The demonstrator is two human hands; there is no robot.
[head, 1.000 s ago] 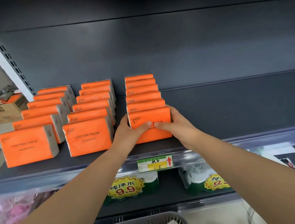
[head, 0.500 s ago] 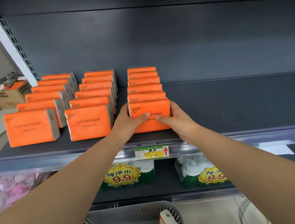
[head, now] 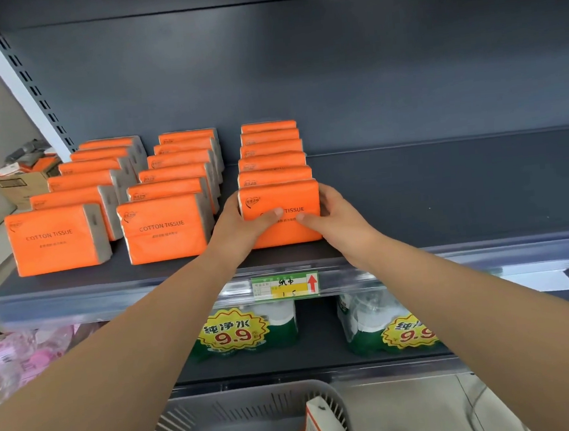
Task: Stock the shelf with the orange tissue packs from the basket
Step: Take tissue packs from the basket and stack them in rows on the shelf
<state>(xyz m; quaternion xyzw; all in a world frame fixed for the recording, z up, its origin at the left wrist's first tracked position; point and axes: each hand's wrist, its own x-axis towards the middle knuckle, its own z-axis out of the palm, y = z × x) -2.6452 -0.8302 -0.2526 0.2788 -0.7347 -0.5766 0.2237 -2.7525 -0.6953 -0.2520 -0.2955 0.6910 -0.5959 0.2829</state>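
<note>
Three rows of orange tissue packs stand upright on the dark shelf (head: 447,201). The front pack of the right row (head: 280,200) is held from both sides: my left hand (head: 239,224) grips its left edge and my right hand (head: 336,216) its right edge, with both thumbs on its front face. It rests on the shelf against the packs behind it. At the bottom of the view is the grey basket (head: 244,404), with more orange packs (head: 324,428) partly visible inside.
The left row (head: 54,239) and middle row (head: 163,227) of packs stand beside the held pack. The shelf is bare to the right. A price tag (head: 284,285) sits on the shelf edge. Green bottle packs (head: 248,332) are on the lower shelf. A cardboard box (head: 22,183) is far left.
The camera has tilted down a little, so more of the basket shows. Both hands stay on the front pack of the right row, which looks more upright than a second ago.
</note>
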